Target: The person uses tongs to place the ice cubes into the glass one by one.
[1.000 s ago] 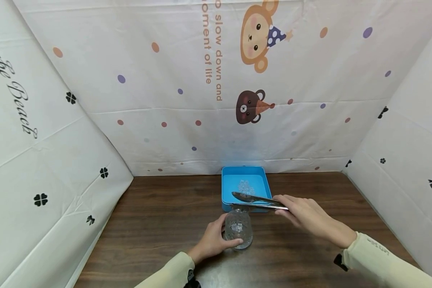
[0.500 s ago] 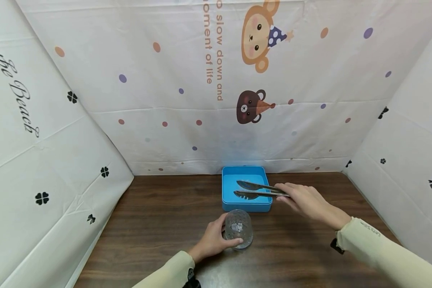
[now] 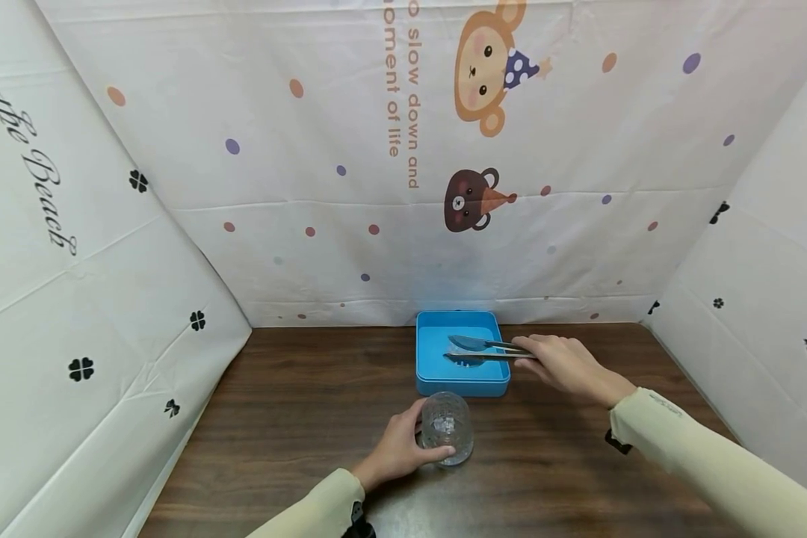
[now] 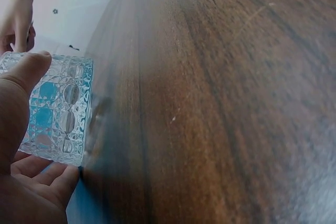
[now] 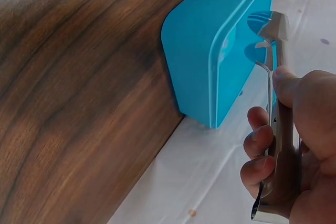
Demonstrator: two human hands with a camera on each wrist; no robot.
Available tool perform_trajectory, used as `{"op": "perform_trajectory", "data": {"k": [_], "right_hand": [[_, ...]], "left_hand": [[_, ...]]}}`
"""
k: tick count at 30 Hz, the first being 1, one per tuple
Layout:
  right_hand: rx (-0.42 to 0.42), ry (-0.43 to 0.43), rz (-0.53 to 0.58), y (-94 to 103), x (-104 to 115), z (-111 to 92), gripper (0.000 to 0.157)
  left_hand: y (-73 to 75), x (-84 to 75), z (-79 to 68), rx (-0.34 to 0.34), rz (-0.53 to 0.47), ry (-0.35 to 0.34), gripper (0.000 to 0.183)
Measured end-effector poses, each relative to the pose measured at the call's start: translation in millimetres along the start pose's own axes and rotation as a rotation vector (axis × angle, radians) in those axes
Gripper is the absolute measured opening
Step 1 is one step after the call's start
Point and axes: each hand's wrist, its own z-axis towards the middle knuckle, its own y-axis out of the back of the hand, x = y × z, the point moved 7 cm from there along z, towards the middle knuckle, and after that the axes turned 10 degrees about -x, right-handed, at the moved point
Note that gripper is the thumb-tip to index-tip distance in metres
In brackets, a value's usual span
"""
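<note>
Head: silver metal tongs [image 3: 480, 358] gripped by right hand [image 3: 565, 362], aligned crosswise over square blue plastic box [image 3: 462, 389], right hand nearer; box set just beyond clear cut-glass tumbler [image 3: 450, 418] held by left hand [image 3: 398, 448]. Left wrist: tumbler clasped between thumb and fingers. Right wrist: tong tips parted at box opening.

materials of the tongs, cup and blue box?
Tongs: polished metal, probably stainless steel; bright reflections.
Cup: clear, patterned glass or hard plastic; blue shows through its wall.
Blue box: likely molded plastic, smooth; even color, rounded corners.
</note>
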Motion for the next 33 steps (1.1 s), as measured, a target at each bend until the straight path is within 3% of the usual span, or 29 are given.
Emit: {"op": "perform_trajectory", "data": {"k": [20, 33], "right_hand": [[0.062, 0.001, -0.001, -15.7, -3, 15, 0.041], [0.111, 0.031, -0.051, -29.7, 1, 27, 0.035]], "left_hand": [[1.7, -0.2, 0.7, 0.000, -0.008, -0.009, 0.080], [-1.3, 3.6, 1.5, 0.006, -0.011, -0.005, 0.080]]}}
